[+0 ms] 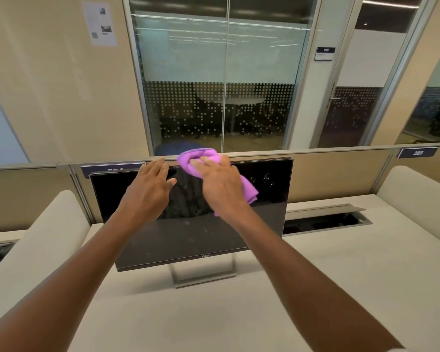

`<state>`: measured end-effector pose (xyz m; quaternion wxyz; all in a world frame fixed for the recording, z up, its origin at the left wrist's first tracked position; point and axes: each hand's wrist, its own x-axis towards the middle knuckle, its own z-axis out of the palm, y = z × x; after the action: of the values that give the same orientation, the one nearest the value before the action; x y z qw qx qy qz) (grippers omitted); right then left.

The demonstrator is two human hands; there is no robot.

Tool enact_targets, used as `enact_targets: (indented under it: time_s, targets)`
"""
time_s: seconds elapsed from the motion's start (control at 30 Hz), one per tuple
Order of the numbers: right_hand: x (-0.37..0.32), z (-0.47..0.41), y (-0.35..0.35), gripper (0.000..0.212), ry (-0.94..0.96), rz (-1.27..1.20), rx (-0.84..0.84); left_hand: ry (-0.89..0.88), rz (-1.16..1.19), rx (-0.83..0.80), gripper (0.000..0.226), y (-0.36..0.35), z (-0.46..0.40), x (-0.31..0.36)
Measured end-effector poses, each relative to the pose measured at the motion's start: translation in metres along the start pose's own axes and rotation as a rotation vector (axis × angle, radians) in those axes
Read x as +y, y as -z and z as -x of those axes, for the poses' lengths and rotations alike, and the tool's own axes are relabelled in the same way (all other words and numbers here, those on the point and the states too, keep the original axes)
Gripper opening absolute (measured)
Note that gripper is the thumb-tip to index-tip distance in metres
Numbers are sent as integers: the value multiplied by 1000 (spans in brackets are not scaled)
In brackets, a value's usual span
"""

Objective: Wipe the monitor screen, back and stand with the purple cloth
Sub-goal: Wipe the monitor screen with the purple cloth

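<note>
right hand is pressing purple cloth flat-fingered on monitor top edge | left hand is spreading, seemingly touching screen | monitor is standing upright, long axis left-right, facing camera | cable tray contents unclear

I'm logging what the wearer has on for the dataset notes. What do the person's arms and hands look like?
Both forearms are bare, no sleeves in view. The left hand and right hand wear no gloves, and no rings, watch or bracelet show.
</note>
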<state>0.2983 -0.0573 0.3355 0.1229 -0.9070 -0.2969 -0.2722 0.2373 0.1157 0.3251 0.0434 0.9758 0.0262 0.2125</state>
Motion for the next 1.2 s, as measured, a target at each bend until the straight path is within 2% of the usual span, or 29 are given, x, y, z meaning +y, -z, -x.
enact_targets:
  time_s: [0.07, 0.2, 0.3, 0.4, 0.5, 0.63, 0.73, 0.9, 1.03, 1.1, 1.2]
  targets:
    - [35, 5, 8, 49, -89, -21, 7, 5, 19, 1, 54, 1, 1, 1]
    - [111, 18, 28, 53, -456, -75, 34, 0, 33, -7, 55, 1, 1, -2]
    - [128, 20, 33, 51, -551, -7, 43, -2, 30, -10, 54, 2, 2, -1]
    - [104, 17, 32, 43, -493, 38, 59, 3, 40, -5, 52, 4, 3, 1]
    - [47, 13, 28, 37, -425, -35, 59, 9, 33, -15, 54, 4, 3, 2]
    - [-31, 4, 3, 40, -165, 37, 31, -11, 12, -30, 55, 6, 2, 1]
    - [-42, -2, -3, 40, -150, 86, -17, -15, 24, -84, 62, 11, 5, -14]
    - [-29, -1, -6, 50, -180, -18, -55, 179, 26, 22, 63, 23, 27, -53]
    - [-54, -6, -4, 42, -257, -56, -31, 185, -2, 12, 57, 22, 39, -68]
    - [-79, -11, -2, 36, -212, -71, -32, 180, 5, 22, 54, 21, 39, -68]
    - [-113, -14, -9, 34, -36, -79, -25, 172, -16, 37, 51, 22, 37, -67]
